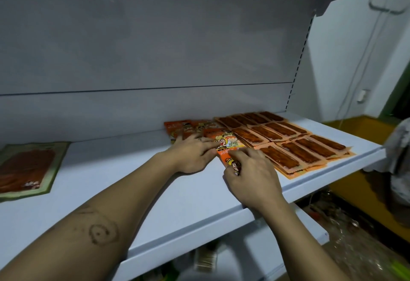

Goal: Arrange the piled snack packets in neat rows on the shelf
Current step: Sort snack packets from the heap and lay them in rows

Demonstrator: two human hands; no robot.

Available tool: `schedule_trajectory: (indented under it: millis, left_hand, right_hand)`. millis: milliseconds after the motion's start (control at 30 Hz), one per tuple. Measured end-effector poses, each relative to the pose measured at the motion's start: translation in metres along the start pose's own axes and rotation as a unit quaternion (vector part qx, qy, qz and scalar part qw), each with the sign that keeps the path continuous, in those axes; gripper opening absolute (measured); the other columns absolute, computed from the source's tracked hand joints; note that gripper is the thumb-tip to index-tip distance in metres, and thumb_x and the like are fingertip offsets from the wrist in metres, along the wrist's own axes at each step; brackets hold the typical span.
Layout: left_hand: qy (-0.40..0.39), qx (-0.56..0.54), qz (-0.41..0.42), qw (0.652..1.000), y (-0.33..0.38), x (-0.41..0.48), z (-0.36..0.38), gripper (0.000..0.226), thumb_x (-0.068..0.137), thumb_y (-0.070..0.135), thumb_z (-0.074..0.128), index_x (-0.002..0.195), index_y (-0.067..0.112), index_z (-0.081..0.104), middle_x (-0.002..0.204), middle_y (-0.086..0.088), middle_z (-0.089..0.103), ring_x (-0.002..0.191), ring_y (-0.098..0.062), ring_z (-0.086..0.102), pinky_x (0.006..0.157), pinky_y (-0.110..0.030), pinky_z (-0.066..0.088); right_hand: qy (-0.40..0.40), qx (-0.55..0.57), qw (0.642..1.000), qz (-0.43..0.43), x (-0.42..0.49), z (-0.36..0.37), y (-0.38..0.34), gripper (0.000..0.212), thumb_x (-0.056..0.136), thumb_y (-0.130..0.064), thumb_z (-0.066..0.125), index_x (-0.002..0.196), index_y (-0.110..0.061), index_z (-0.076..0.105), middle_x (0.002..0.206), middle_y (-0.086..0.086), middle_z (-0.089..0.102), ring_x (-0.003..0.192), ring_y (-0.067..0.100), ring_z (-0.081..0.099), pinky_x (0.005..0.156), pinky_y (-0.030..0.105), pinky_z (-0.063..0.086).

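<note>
Left hand [192, 154] fingers flat, right hand [251, 177] fingers pinching the orange packet [224, 159]: best slide it square against the laid rows [288, 145].

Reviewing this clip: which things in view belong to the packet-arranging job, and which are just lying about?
Part of the job:
- cartoon-print packets, pressed by the left hand, pinched by the right hand
- rows of orange strip packets
- shelf

Lying about:
- green-edged packet, apart at far left
- grey cloth, right edge
- blurred items below
</note>
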State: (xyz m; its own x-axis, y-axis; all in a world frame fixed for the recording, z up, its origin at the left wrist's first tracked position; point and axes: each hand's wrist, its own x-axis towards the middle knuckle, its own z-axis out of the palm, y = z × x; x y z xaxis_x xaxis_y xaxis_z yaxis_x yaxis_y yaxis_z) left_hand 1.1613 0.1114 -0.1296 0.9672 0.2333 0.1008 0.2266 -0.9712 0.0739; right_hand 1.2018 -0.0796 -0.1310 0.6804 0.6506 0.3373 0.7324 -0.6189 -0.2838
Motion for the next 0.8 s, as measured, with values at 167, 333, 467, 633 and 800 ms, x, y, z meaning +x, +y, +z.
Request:
schedule_trajectory:
  millis: [167,333,467,633,800]
  left_hand:
    - [0.020,0.007,0.002,1.000,0.005,-0.004,0.000,0.048,0.105,0.047,0.027,0.152,0.040,0.032,0.155,0.005,0.034,0.145,-0.022,0.019,0.117,-0.057,0.012]
    - [0.050,-0.016,-0.014,0.999,-0.004,-0.006,-0.001,0.056,0.098,0.060,0.029,0.147,0.034,0.040,0.154,-0.001,0.035,0.142,-0.028,0.025,0.115,-0.053,0.021]
    - [0.060,-0.036,-0.052,0.996,-0.011,-0.011,-0.007,0.072,0.085,0.069,0.019,0.148,0.038,0.036,0.158,-0.001,0.032,0.143,-0.028,0.026,0.116,-0.052,0.021]
    - [0.053,0.007,-0.104,0.993,-0.016,-0.022,-0.017,0.074,0.083,0.069,0.036,0.146,0.032,0.037,0.153,-0.004,0.037,0.139,-0.029,0.031,0.111,-0.048,0.023]
    - [0.030,0.010,-0.098,0.995,-0.006,-0.029,-0.020,0.063,0.093,0.067,0.044,0.145,0.032,0.039,0.152,-0.001,0.040,0.137,-0.027,0.036,0.112,-0.050,0.024]
  right_hand:
    - [0.002,0.005,1.000,0.003,0.002,0.001,0.002,0.050,0.096,-0.038,0.046,0.143,-0.023,0.048,0.146,0.000,0.046,0.131,0.020,0.039,0.108,0.034,0.034]
    - [0.006,0.017,1.000,0.001,0.004,0.002,0.004,0.050,0.096,-0.037,0.046,0.144,-0.022,0.048,0.146,0.000,0.047,0.130,0.021,0.040,0.109,0.034,0.033]
    - [0.011,0.017,1.000,-0.004,0.004,0.003,0.006,0.051,0.096,-0.038,0.046,0.144,-0.023,0.047,0.146,0.001,0.047,0.131,0.021,0.040,0.111,0.035,0.031]
    - [0.032,0.028,0.999,-0.019,0.006,0.008,0.009,0.047,0.097,-0.044,0.045,0.142,-0.028,0.047,0.147,-0.001,0.045,0.133,0.020,0.039,0.111,0.037,0.032]
    - [0.030,0.045,0.998,-0.025,0.006,0.008,0.010,0.055,0.096,-0.050,0.046,0.147,-0.030,0.041,0.157,0.002,0.033,0.144,0.022,0.027,0.117,0.037,0.022]
